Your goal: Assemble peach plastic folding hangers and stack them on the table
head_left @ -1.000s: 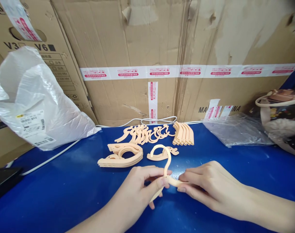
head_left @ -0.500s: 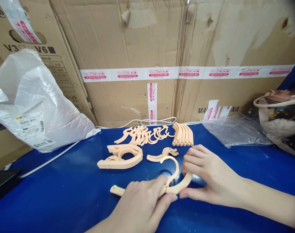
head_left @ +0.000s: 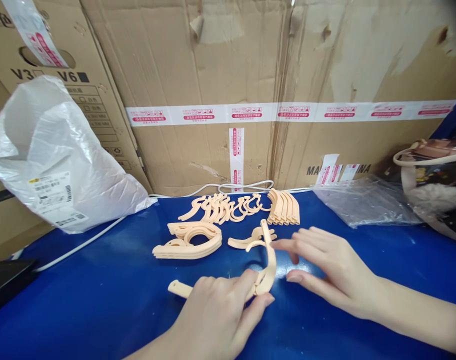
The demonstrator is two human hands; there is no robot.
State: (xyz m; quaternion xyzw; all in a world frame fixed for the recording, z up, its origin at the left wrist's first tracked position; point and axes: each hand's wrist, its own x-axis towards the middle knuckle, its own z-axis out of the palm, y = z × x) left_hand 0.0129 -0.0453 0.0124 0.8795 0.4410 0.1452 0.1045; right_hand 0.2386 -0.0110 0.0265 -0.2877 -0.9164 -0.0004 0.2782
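A cream folding hanger is pinched near its middle joint by my left hand. One arm sticks out to the left of that hand; the other is swung upright, lying across the hook. My right hand has its fingers apart, and its index fingertip touches or almost touches the upright arm. Just behind lie loose hanger parts, partly covered by the raised arm. To their left rests a small stack of folded hangers.
At the back sit a row of loose hooks and arms and a bundle of curved arms. A white plastic bag stands left, a clear bag right. A white cable and cardboard boxes border the blue table.
The hanger's right arm has swung up from pointing right to standing upright beside the hook. My right hand has loosened its grip on it and opened. My left hand keeps its hold.
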